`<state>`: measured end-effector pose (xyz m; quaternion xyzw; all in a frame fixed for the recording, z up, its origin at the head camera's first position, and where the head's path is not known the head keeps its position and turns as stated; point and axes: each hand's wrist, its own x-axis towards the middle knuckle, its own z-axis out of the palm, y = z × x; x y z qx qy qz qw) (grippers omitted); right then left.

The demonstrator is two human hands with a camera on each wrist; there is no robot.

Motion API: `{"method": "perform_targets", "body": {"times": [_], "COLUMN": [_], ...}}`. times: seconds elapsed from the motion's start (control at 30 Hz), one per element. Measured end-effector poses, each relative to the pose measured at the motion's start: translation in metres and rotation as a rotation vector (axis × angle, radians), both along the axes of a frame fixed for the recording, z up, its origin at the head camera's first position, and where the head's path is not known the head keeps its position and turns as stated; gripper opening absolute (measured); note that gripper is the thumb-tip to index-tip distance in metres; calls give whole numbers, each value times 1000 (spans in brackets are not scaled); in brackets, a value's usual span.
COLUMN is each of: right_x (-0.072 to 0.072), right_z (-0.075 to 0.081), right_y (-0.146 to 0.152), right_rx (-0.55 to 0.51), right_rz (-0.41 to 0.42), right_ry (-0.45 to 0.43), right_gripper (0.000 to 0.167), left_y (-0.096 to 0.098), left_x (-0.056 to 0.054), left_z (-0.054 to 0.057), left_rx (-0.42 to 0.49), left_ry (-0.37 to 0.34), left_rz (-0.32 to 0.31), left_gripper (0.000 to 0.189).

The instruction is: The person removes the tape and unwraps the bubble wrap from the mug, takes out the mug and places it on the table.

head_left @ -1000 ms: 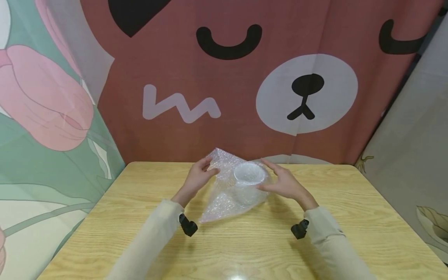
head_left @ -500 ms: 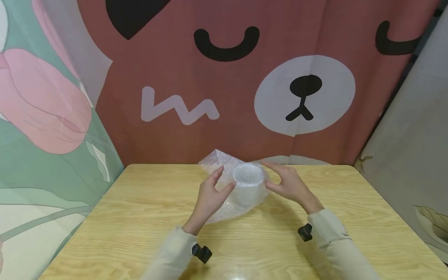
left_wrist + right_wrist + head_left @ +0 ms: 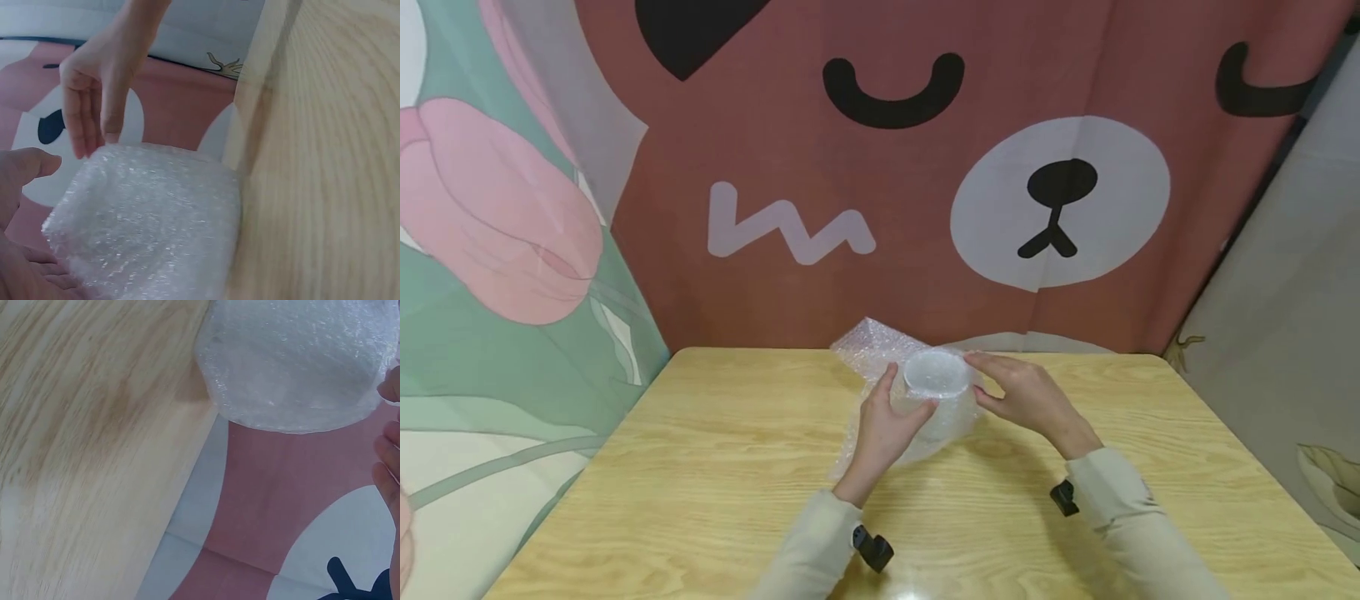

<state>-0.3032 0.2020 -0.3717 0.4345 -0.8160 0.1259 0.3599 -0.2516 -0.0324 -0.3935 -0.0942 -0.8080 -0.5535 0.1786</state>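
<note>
A white, round-rimmed cylindrical thing (image 3: pixel 936 373) stands towards the back of the table, wrapped in clear bubble wrap (image 3: pixel 874 346). Through the wrap I cannot tell its exact kind. A loose corner of the sheet sticks out to its back left. My left hand (image 3: pixel 882 427) is at its near left side, thumb and fingers spread around it; in the left wrist view the thumb stands clear of the wrap (image 3: pixel 150 219) while the fingers lie along it. At the right of the rim, my right hand (image 3: pixel 1032 398) pinches the bubble wrap between thumb and fingers.
The pale wooden table (image 3: pixel 700 475) extends on both sides and in front. A curtain with a brown bear face (image 3: pixel 910 192) hangs right behind its back edge. Further printed curtains flank the left and right.
My left hand has left the loose wrap on the left and moved right and nearer, to the wrapped thing's side. The sheet's left part now lies closer in. My right hand has shifted slightly right.
</note>
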Motion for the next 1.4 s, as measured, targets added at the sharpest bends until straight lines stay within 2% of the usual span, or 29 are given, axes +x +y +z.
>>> {"method": "perform_targets", "body": {"times": [0.33, 0.5, 0.63, 0.87, 1.03, 1.2, 1.4], "right_x": [-3, -3, -4, -5, -4, -4, -5], "right_z": [-5, -8, -9, -10, -10, -10, -11], "right_y": [-4, -4, -5, -6, -5, -5, -6], "right_rx": [-6, 12, 30, 42, 47, 52, 45], "right_rz": [18, 10, 11, 6, -6, -11, -9], "right_ry": [57, 50, 31, -1, -23, -17, 21], "right_gripper": [44, 42, 43, 40, 39, 40, 37], "left_y": [10, 19, 24, 30, 32, 32, 31], "left_x": [-7, -8, -7, -5, -5, -7, -11], "left_z": [-16, -17, -20, -25, -28, -31, -33], "left_rx": [68, 60, 55, 69, 87, 74, 60], "left_ry": [-75, -50, -38, 51, 71, 53, 71], "left_rz": [24, 35, 72, 140, 138, 139, 123], "left_gripper": [98, 101, 104, 95, 82, 83, 84]}}
